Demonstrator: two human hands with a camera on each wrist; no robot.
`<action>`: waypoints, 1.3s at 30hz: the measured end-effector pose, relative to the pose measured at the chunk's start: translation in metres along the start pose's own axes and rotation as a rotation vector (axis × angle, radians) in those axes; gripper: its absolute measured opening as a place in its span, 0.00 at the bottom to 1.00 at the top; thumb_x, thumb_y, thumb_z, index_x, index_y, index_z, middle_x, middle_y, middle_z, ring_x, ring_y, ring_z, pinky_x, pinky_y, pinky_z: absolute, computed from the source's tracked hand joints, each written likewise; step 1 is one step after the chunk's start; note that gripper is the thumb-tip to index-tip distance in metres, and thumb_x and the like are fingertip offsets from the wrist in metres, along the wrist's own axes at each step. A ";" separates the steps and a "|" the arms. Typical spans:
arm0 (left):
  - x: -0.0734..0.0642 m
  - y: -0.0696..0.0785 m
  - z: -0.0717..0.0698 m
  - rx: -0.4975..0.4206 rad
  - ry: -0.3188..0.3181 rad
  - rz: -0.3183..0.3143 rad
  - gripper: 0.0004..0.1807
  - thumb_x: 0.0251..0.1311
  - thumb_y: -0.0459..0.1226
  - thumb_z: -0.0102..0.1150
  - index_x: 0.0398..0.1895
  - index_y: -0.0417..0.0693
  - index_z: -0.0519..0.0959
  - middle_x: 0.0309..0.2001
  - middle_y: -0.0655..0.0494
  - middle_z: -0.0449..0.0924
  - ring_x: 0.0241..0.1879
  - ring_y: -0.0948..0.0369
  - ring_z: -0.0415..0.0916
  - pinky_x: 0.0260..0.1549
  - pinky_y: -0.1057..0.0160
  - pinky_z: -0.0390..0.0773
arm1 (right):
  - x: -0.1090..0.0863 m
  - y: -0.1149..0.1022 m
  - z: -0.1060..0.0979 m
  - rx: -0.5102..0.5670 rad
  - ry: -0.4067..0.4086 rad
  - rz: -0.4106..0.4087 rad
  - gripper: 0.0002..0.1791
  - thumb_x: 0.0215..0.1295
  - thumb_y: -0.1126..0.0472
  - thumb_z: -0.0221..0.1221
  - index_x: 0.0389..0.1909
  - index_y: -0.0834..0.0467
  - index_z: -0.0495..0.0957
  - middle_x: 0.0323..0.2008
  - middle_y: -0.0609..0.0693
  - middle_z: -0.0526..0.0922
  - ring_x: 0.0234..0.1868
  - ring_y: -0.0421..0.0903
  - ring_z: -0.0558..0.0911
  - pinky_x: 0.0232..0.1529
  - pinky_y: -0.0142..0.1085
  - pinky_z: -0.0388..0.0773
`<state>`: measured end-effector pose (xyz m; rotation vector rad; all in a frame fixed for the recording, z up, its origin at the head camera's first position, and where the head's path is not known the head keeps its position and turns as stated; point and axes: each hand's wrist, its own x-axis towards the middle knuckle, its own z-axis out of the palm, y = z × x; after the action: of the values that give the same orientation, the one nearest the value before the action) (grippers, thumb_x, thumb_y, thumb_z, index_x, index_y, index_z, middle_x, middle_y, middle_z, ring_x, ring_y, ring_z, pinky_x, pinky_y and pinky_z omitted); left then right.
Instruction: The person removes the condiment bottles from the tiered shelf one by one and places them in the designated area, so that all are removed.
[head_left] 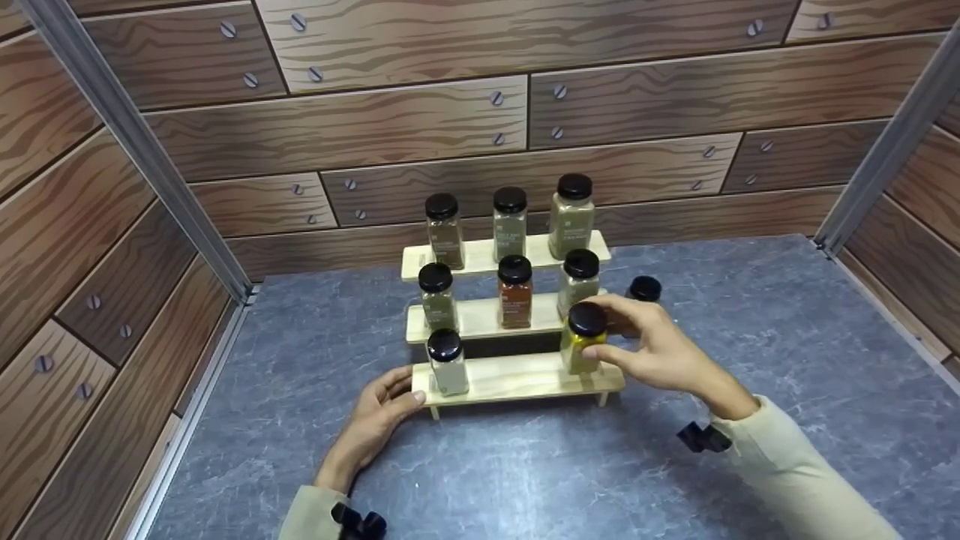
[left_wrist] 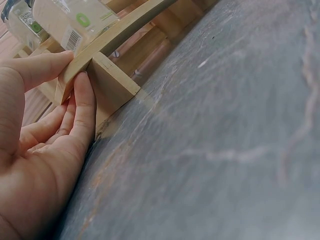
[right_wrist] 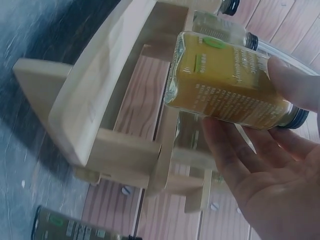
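A pale wooden three-step spice rack (head_left: 510,381) stands on the grey marbled table. My left hand (head_left: 373,420) pinches the left end of its lowest step, thumb on top and fingers beneath, as the left wrist view shows. In my right hand (head_left: 660,346) is a black-capped glass spice jar (right_wrist: 225,82) of yellow powder, gripped between thumb and fingers. It is over the right end of the lowest step; in the right wrist view a gap shows between its base and the board. A jar of pale spice (head_left: 450,373) stands at that step's left end.
Three jars stand on the top step (head_left: 415,262), and three more on the middle step, including one of red spice (head_left: 515,300). Another black-capped jar (head_left: 645,289) stands on the table right of the rack, partly behind my right hand. Wood-patterned walls (head_left: 420,112) enclose the table.
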<state>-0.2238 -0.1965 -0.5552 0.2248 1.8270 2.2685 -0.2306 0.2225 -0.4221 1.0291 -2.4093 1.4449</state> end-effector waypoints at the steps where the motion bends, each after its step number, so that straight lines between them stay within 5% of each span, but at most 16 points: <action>1: 0.000 0.000 0.000 0.002 0.001 0.002 0.38 0.67 0.26 0.63 0.76 0.20 0.59 0.68 0.30 0.73 0.59 0.55 0.81 0.64 0.60 0.83 | -0.001 0.001 -0.002 -0.006 0.007 0.004 0.30 0.58 0.70 0.76 0.63 0.63 0.80 0.52 0.54 0.89 0.50 0.42 0.89 0.55 0.32 0.87; 26: -0.001 0.001 0.002 0.007 -0.002 -0.001 0.38 0.68 0.27 0.64 0.76 0.21 0.59 0.69 0.29 0.72 0.59 0.56 0.81 0.64 0.61 0.83 | -0.013 0.000 -0.058 -0.099 0.126 0.059 0.31 0.57 0.76 0.74 0.64 0.66 0.79 0.52 0.59 0.88 0.48 0.35 0.87 0.54 0.25 0.85; 34: -0.002 0.000 0.001 0.009 0.000 -0.003 0.39 0.67 0.27 0.63 0.76 0.20 0.58 0.69 0.28 0.71 0.58 0.55 0.82 0.64 0.61 0.83 | -0.015 -0.003 -0.077 -0.135 0.174 0.087 0.31 0.59 0.76 0.73 0.65 0.65 0.79 0.49 0.39 0.88 0.48 0.34 0.87 0.53 0.22 0.83; 39: -0.002 0.002 0.001 0.013 0.007 -0.012 0.39 0.67 0.27 0.63 0.77 0.21 0.58 0.70 0.27 0.69 0.59 0.55 0.81 0.64 0.61 0.83 | -0.015 -0.002 -0.085 -0.159 0.178 0.085 0.31 0.60 0.76 0.72 0.66 0.65 0.79 0.49 0.36 0.87 0.48 0.33 0.86 0.53 0.20 0.82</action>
<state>-0.2221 -0.1961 -0.5534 0.2084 1.8422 2.2525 -0.2359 0.2994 -0.3825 0.7387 -2.4185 1.2846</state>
